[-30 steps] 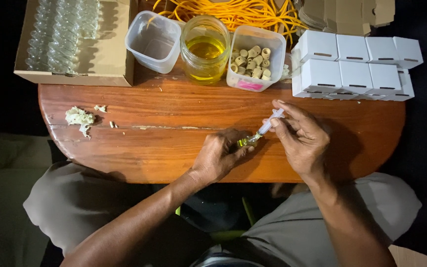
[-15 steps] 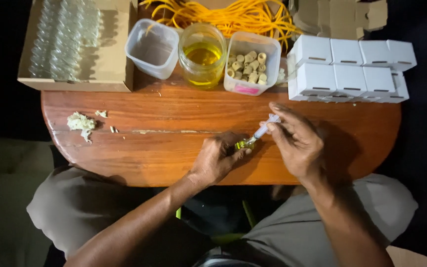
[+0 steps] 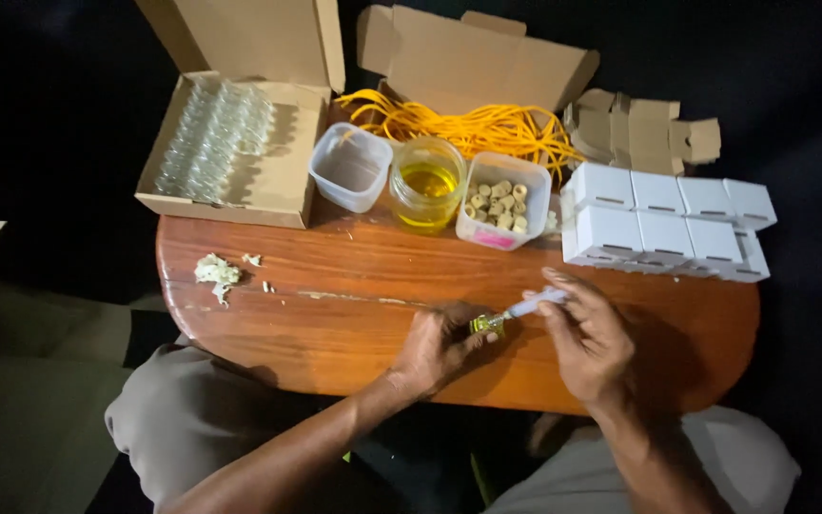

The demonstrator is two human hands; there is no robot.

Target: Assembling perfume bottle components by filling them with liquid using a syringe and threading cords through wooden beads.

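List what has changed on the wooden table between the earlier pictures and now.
Little has changed. The right hand still holds the clear plastic syringe with its tip at the small yellow-filled glass vial, which the left hand still pinches; nothing was taken up or let go. The camera view shifted, so more of the open cardboard boxes shows. The jar of yellow oil, tub of corks and white boxes stayed put.

A rounded worktop [image 3: 335, 314] of glossy reddish-brown wood stands lit from above, its varnish scratched and worn pale near the left end. Around it all lies in darkness; a dim grey floor [image 3: 11, 381] shows at left.
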